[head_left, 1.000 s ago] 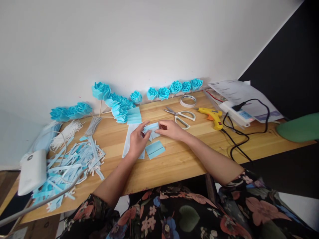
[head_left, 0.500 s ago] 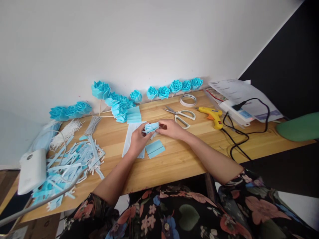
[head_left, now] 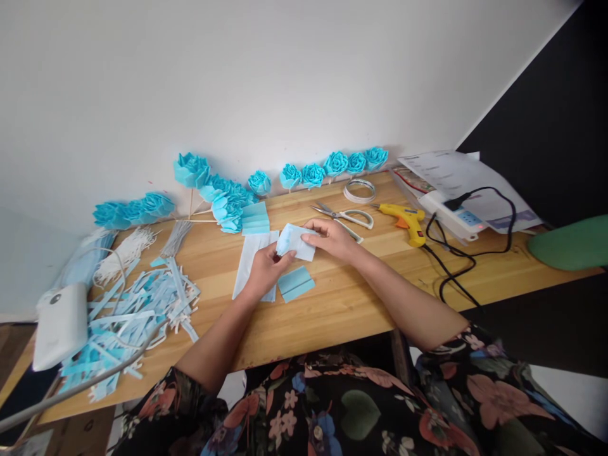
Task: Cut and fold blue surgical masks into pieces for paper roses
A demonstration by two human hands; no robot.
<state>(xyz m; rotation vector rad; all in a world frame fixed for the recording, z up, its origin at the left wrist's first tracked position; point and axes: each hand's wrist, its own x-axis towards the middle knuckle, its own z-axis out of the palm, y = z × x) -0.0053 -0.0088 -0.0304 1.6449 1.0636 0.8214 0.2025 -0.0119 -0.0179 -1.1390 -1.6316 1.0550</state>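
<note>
Between my two hands, just above the table, is a pale blue-white piece of mask fabric (head_left: 297,243), partly unfolded into a small sheet. My left hand (head_left: 266,269) pinches its lower left edge, thumb on top. At its right side my right hand (head_left: 332,239) grips it between thumb and fingers. Beneath and left of my hands lies a white fabric strip (head_left: 246,263). A pleated blue square (head_left: 255,219) rests at that strip's far end, and another blue square (head_left: 297,283) lies just below my hands.
Blue fabric roses (head_left: 228,202) line the wall. Scissors (head_left: 349,218), a tape roll (head_left: 360,190), a yellow glue gun (head_left: 406,221) and a corded power strip (head_left: 451,215) lie to the right. Fabric scraps (head_left: 137,316), white cords (head_left: 124,256) and a white power bank (head_left: 61,326) are left.
The bunched fabric in my hands has been opened out into a flatter sheet. My right hand has moved slightly up and right, now covering part of the scissors' handle.
</note>
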